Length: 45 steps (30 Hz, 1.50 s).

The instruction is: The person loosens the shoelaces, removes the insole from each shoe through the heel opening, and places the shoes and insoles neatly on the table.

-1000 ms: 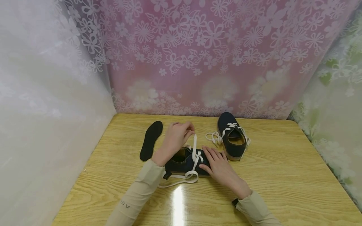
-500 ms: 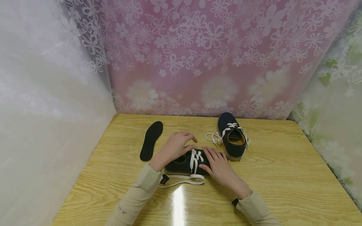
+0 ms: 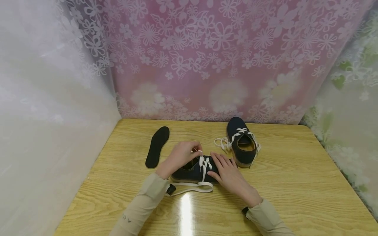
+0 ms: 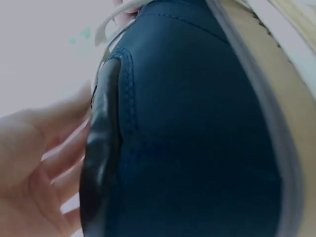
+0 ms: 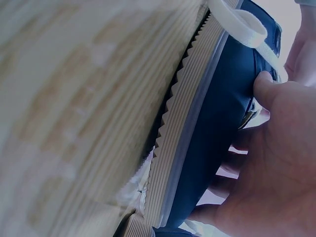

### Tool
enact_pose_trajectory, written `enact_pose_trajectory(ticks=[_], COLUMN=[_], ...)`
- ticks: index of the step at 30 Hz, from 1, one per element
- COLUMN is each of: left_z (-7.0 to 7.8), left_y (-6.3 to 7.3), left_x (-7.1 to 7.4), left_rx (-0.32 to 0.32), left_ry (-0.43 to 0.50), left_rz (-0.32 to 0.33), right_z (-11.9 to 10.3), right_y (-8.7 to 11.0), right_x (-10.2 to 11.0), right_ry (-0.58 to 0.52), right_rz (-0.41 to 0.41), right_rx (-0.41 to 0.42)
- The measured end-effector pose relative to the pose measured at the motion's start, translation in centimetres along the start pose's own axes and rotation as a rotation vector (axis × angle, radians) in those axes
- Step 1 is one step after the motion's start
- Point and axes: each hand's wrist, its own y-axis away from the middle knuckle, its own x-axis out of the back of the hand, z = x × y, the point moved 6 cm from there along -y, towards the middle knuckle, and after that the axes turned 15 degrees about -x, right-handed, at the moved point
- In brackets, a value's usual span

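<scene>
A dark navy lace-up shoe [image 3: 189, 175] lies across the table, toe to the right. At its upper eyelets my left hand [image 3: 178, 155] pinches the white shoelace [image 3: 201, 160] between thumb and fingers. My right hand [image 3: 231, 175] holds the shoe's toe, with the fingers over the top and far side. In the right wrist view, the right thumb [image 5: 266, 89] presses on the upper beside a lace loop [image 5: 244, 24]. The left wrist view shows the shoe's side [image 4: 192, 123] close up, with the left palm [image 4: 29, 173] beyond the opening; those fingertips are hidden.
A second navy shoe [image 3: 236, 124] with white laces stands at the back right. A black insole [image 3: 157, 147] lies at the back left. One long lace end [image 3: 195, 188] loops over the wooden table [image 3: 295, 183] in front. Floral curtains [image 3: 206, 65] surround the table.
The left hand was lifting a lace end, let it fall across the shoe, then came lower and took hold of lace at the upper eyelets. The right hand has stayed on the toe.
</scene>
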Motion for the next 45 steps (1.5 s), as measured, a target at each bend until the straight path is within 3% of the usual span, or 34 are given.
enact_pose_trajectory(ticks=[5, 8, 11, 16, 18, 20, 24, 31, 36, 45], left_z=[0.0, 0.4, 0.7, 0.7, 0.6, 0.4, 0.1, -0.3, -0.4, -0.1], left_y=[-1.1, -1.7, -2.1, -2.0, -1.6, -1.2, -0.2, 1.7, 3.0, 4.7], left_x=[1.6, 2.2, 1.8, -0.3, -0.8, -1.0, -0.4, 1.8, 2.8, 3.0], left_rx=[0.073, 0.06, 0.031, 0.011, 0.012, 0.016, 0.026, 0.046, 0.042, 0.043], left_ry=[-0.056, -0.043, -0.036, -0.031, -0.043, -0.053, -0.082, -0.077, -0.124, -0.154], left_rz=[0.216, 0.301, 0.267, 0.051, -0.008, -0.027, -0.004, 0.133, 0.211, 0.203], right_z=[-0.1, -0.1, 0.0, 0.1, 0.1, 0.0, 0.0, 0.1, 0.0, -0.2], right_y=[0.0, 0.0, 0.0, 0.0, 0.0, 0.0, 0.1, 0.1, 0.1, 0.1], right_x=[0.0, -0.1, -0.1, -0.2, -0.2, -0.2, -0.2, -0.2, -0.1, 0.1], right_ry=[0.002, 0.0, -0.003, -0.004, -0.002, 0.0, -0.004, -0.01, -0.012, -0.009], right_rz=[0.009, 0.018, 0.02, 0.009, 0.006, 0.006, 0.008, 0.004, 0.002, 0.009], right_rx=[-0.001, 0.003, 0.006, 0.002, 0.002, 0.003, 0.004, -0.003, -0.007, -0.002])
